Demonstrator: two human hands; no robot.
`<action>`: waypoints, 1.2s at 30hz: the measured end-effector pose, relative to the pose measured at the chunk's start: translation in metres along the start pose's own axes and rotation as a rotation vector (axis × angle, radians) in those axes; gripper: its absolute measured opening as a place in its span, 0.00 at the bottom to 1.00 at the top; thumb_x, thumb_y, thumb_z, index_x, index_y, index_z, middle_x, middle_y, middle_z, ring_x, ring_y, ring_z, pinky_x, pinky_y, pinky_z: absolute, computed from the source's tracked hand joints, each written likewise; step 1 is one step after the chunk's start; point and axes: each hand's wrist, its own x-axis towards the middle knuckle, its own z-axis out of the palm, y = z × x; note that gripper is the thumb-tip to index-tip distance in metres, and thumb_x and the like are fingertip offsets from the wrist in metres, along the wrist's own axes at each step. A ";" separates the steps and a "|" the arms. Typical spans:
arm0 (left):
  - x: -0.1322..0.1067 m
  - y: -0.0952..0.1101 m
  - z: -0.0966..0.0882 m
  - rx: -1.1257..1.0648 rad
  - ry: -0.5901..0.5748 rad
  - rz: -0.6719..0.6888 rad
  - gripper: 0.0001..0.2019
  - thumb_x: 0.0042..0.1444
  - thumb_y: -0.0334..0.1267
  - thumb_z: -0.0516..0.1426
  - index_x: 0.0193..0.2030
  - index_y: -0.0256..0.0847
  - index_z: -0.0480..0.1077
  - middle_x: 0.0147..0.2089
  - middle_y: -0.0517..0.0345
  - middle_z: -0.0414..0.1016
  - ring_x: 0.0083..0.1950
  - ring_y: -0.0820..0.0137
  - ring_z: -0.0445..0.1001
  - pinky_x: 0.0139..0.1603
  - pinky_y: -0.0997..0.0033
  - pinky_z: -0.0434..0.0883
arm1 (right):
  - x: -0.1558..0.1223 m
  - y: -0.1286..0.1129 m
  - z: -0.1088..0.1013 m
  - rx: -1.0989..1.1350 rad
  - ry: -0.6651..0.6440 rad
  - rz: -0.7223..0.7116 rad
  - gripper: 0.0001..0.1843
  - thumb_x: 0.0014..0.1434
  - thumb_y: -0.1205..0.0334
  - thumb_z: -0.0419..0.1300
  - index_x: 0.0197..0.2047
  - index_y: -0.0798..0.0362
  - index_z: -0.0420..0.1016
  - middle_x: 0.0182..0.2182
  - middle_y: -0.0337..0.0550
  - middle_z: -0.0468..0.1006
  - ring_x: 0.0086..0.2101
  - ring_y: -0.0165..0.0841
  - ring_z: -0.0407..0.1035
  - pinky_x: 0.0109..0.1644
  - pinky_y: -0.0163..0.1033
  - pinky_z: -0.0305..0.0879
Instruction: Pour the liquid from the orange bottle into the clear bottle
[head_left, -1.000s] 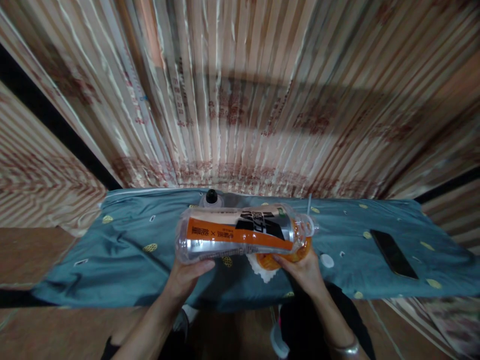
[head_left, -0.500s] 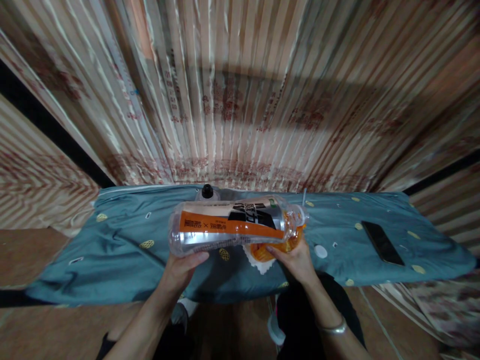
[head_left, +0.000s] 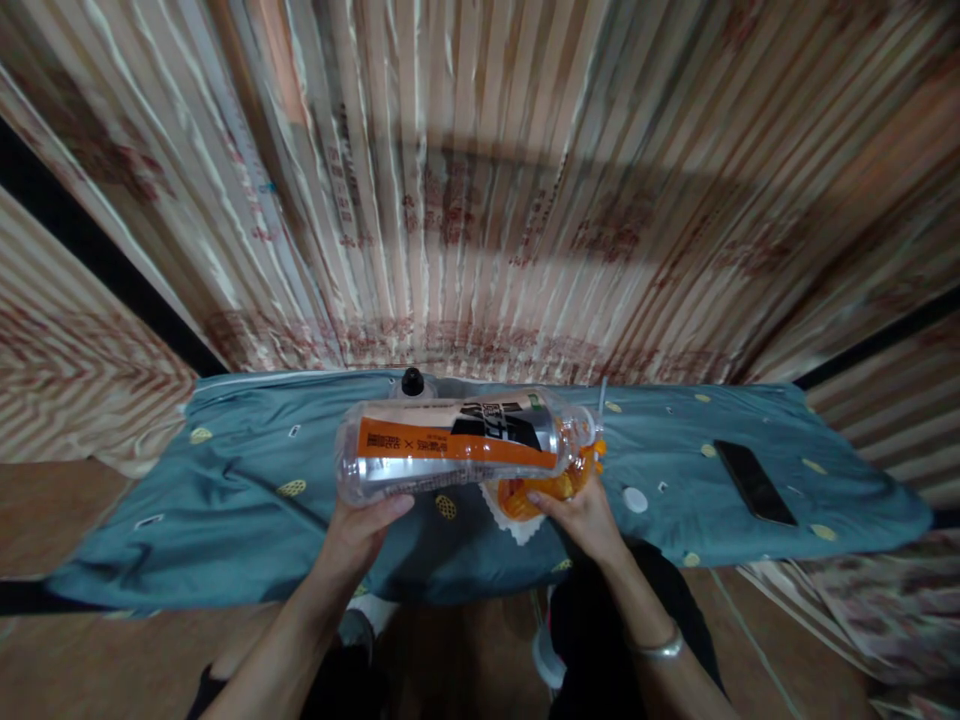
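Observation:
My left hand (head_left: 364,530) is closed round the base end of a large clear plastic bottle (head_left: 450,445) with an orange, silver and black label. The bottle lies almost level in the air, its neck pointing right. Below that neck, an orange see-through container (head_left: 517,497) is gripped by my right hand (head_left: 581,515), thumb on its near side. The bottle covers much of the container, so I cannot tell whether they touch or whether liquid flows. Under the container shows a white scalloped-edged mat (head_left: 523,532). A small round white disc (head_left: 635,500), perhaps a cap, lies right of my right hand.
A blue-green patterned cloth (head_left: 255,520) covers the narrow surface before me. A black phone (head_left: 754,482) lies at the right. Behind the bottle stands a clear vessel with a black top (head_left: 412,382). Striped curtains (head_left: 480,250) hang along the back and sides.
The bottle's neck end has shifted slightly left, as has my right hand with the orange container. The view has turned a little. Both grips stay the same.

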 end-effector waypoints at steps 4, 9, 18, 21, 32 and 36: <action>0.000 0.001 0.001 -0.010 0.006 0.002 0.30 0.31 0.39 0.77 0.46 0.44 0.82 0.41 0.55 0.87 0.49 0.51 0.85 0.61 0.48 0.78 | 0.000 0.000 0.000 0.061 0.023 0.040 0.51 0.46 0.37 0.78 0.66 0.53 0.69 0.57 0.57 0.81 0.59 0.56 0.75 0.67 0.63 0.68; -0.001 0.005 0.006 -0.027 -0.002 0.012 0.28 0.33 0.36 0.76 0.46 0.45 0.81 0.43 0.55 0.87 0.52 0.50 0.83 0.61 0.47 0.78 | -0.001 -0.004 -0.003 0.090 0.054 0.039 0.65 0.47 0.40 0.78 0.78 0.51 0.51 0.69 0.60 0.71 0.68 0.56 0.67 0.73 0.64 0.62; 0.001 0.004 0.009 -0.104 -0.043 0.011 0.33 0.32 0.36 0.77 0.50 0.48 0.79 0.47 0.57 0.85 0.48 0.54 0.84 0.50 0.50 0.84 | 0.001 -0.028 -0.007 0.074 0.135 -0.123 0.51 0.62 0.41 0.67 0.80 0.46 0.50 0.76 0.54 0.60 0.74 0.49 0.56 0.78 0.60 0.52; 0.001 0.002 0.008 -0.106 -0.076 0.015 0.30 0.35 0.37 0.77 0.50 0.47 0.79 0.46 0.55 0.86 0.48 0.53 0.84 0.49 0.51 0.85 | 0.003 -0.035 -0.008 0.078 0.148 -0.135 0.44 0.66 0.41 0.64 0.78 0.47 0.57 0.72 0.54 0.67 0.72 0.49 0.62 0.77 0.60 0.57; 0.006 0.001 0.005 -0.110 -0.049 0.018 0.28 0.36 0.36 0.75 0.48 0.46 0.80 0.45 0.55 0.87 0.46 0.53 0.86 0.46 0.51 0.86 | 0.011 -0.037 -0.012 0.073 0.168 -0.099 0.28 0.70 0.40 0.58 0.66 0.46 0.75 0.60 0.50 0.82 0.60 0.48 0.76 0.70 0.58 0.67; 0.007 0.005 0.008 -0.120 -0.049 0.017 0.27 0.35 0.37 0.74 0.47 0.44 0.80 0.43 0.53 0.87 0.43 0.54 0.86 0.43 0.53 0.86 | 0.013 -0.037 -0.012 0.081 0.148 -0.098 0.27 0.69 0.40 0.60 0.63 0.46 0.75 0.59 0.50 0.83 0.59 0.48 0.77 0.69 0.59 0.67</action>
